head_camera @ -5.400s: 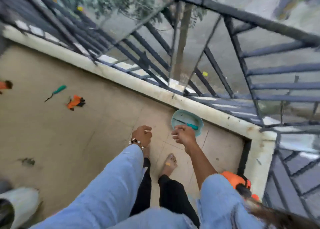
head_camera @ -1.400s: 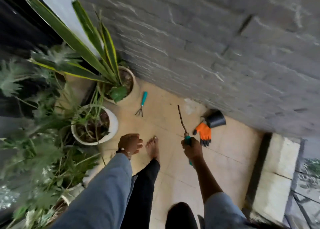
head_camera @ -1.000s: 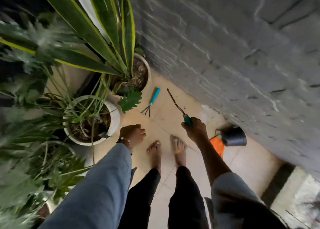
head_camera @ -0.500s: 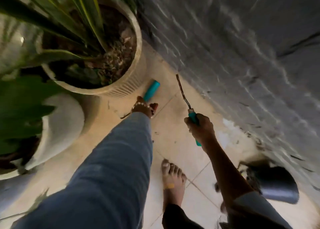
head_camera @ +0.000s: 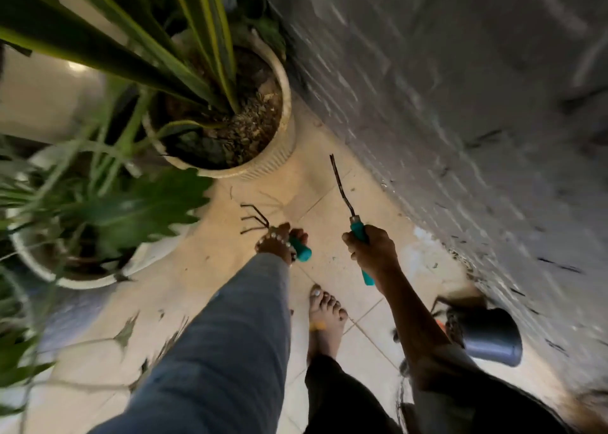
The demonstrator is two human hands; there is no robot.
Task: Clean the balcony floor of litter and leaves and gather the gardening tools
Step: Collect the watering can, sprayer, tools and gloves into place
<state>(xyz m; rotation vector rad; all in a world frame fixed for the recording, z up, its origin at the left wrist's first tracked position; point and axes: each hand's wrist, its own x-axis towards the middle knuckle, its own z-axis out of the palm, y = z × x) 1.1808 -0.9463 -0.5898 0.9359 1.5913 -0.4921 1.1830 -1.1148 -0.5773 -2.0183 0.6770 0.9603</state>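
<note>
My left hand (head_camera: pixel 279 241) grips a small hand rake (head_camera: pixel 258 218) by its teal handle, the dark prongs pointing up and left just above the tiled floor (head_camera: pixel 204 269). My right hand (head_camera: pixel 370 249) holds a second teal-handled tool (head_camera: pixel 343 193) with a long thin dark metal shaft pointing away from me. Dry leaf bits (head_camera: pixel 126 330) lie on the tiles at lower left. An orange glove (head_camera: pixel 442 323) peeks out beside a dark pot at the right, mostly hidden.
A ribbed cream planter (head_camera: pixel 263 164) with long striped leaves stands just ahead. A white pot (head_camera: pixel 65 275) with leafy plants sits left. The grey brick wall (head_camera: pixel 460 104) runs along the right. A small dark pot (head_camera: pixel 492 336) lies tipped by the wall. My bare foot (head_camera: pixel 325 318) stands between.
I walked from the railing to the planters carrying the long tool. My left hand reached down, took hold of the hand rake by the planter and lifted it off the tiles.
</note>
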